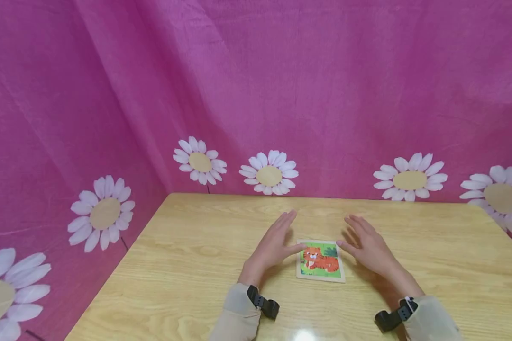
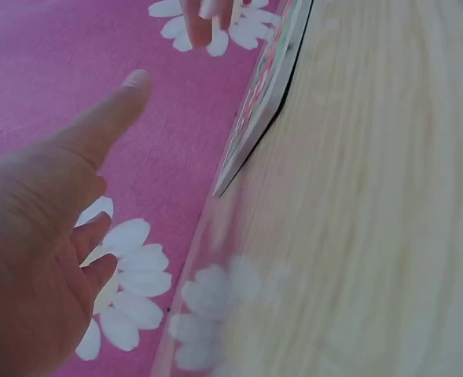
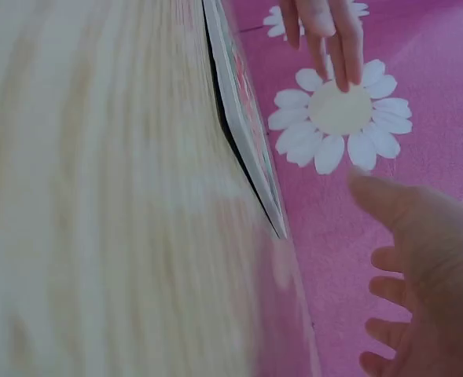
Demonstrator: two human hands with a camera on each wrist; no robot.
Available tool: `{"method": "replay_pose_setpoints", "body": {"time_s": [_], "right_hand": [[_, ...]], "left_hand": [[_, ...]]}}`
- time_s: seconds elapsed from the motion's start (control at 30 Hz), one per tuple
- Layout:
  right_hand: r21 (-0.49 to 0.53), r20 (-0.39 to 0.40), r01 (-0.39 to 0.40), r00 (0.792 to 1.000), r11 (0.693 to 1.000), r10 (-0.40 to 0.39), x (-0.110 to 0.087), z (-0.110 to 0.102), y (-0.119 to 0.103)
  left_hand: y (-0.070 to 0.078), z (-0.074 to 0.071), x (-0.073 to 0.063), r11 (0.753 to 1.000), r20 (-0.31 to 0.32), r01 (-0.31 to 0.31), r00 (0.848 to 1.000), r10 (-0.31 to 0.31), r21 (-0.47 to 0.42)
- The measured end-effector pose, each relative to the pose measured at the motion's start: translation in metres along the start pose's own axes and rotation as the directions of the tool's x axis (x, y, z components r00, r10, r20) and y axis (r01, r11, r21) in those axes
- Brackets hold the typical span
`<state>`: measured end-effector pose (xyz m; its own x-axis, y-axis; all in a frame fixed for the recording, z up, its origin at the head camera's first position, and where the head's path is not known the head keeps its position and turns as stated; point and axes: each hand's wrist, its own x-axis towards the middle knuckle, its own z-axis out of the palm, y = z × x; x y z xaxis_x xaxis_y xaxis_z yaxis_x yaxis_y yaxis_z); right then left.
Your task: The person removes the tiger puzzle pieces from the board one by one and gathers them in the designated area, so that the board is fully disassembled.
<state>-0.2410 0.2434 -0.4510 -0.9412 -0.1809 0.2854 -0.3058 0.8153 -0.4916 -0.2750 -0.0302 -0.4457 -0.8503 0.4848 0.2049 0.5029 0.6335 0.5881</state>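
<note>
A square tiger picture puzzle with a pale border lies flat on the wooden table. It shows an orange striped tiger on green, with thin seams between its pieces. To its left is my left hand, fingers extended and thumb pointing over the puzzle's upper left corner. My right hand mirrors it on the other side, its thumb tip at the upper right edge. Both hands hold nothing. From the left wrist view, the puzzle's edge appears side-on beyond the left hand; the right wrist view gives the same side-on look.
The light wooden table extends around the puzzle on all sides. Behind it and to the left hangs a pink curtain printed with large white daisies. Each wrist wears a black strap camera over a beige sleeve.
</note>
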Motion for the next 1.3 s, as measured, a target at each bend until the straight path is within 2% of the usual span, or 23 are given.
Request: {"method": "replay_pose_setpoints", "body": {"time_s": [0.33,0.63,0.8,1.3], "right_hand": [[0.067,0.039,0.037,0.998,0.997,-0.039,-0.003,0.01,-0.004],[0.084,0.064,0.061,0.996,0.995,-0.066,-0.003,0.017,-0.007],[0.081,0.068,0.085,0.994,0.993,-0.091,-0.003,0.018,-0.008],[0.102,0.112,0.104,0.987,0.989,-0.115,0.002,0.019,-0.006]], "left_hand": [[0.006,0.012,0.002,1.0,0.069,0.017,0.997,-0.017,-0.002],[0.01,0.021,0.0,0.999,0.138,-0.013,0.99,0.008,0.037],[0.012,0.025,-0.001,0.999,0.185,-0.006,0.983,-0.003,0.051],[0.013,0.03,0.0,0.993,0.286,-0.072,0.957,0.042,0.095]]}}
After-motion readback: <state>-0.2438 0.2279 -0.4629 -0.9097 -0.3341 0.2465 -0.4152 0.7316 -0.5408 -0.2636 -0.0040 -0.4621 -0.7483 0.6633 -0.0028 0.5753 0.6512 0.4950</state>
